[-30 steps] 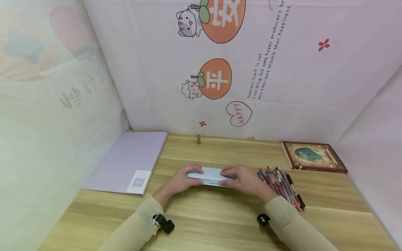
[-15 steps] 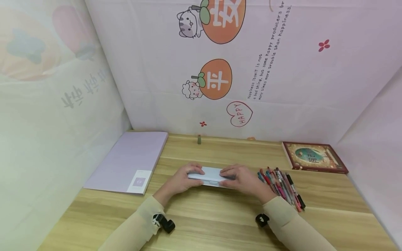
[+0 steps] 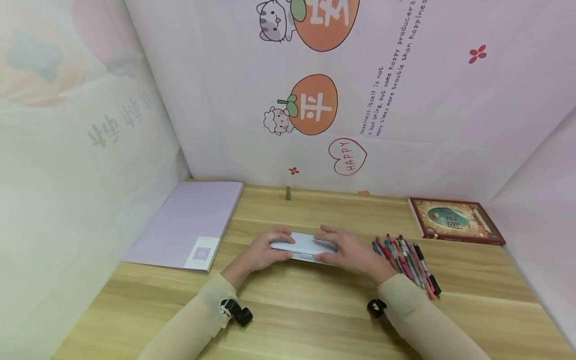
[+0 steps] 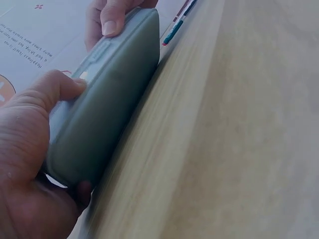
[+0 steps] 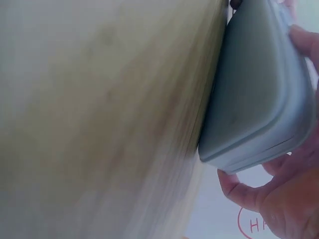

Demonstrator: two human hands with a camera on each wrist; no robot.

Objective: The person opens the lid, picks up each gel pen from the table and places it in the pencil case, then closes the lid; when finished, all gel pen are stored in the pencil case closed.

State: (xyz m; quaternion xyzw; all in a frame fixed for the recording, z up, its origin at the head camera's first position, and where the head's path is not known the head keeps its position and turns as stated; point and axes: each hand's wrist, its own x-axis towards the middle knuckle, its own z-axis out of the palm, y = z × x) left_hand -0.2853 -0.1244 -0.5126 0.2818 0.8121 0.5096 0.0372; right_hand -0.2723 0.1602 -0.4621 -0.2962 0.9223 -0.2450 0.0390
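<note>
A light blue, pencil-case-like box [image 3: 305, 243] with rounded corners lies across the middle of the table, a small latch on its near side. My left hand [image 3: 263, 250] grips its left end, thumb on the near side and fingers over the top. At the other end, my right hand [image 3: 353, 252] holds it with the thumb in front and one finger raised above the rest. In the left wrist view the case [image 4: 112, 94] looks grey-green in shadow. The right wrist view shows the corner of the case [image 5: 254, 79]; whether its underside touches the table cannot be told.
Several pens [image 3: 407, 262] lie in a loose bundle right of my right hand. A lilac folder [image 3: 193, 220] is at the left, a boxed book [image 3: 454, 220] at the back right. A small green object [image 3: 288, 193] stands near the printed back cloth [image 3: 252, 150].
The head view has tilted slightly, so everything appears a little higher. A finger of my right hand has lifted from the case's top. Both hands stay at the case's ends.
</note>
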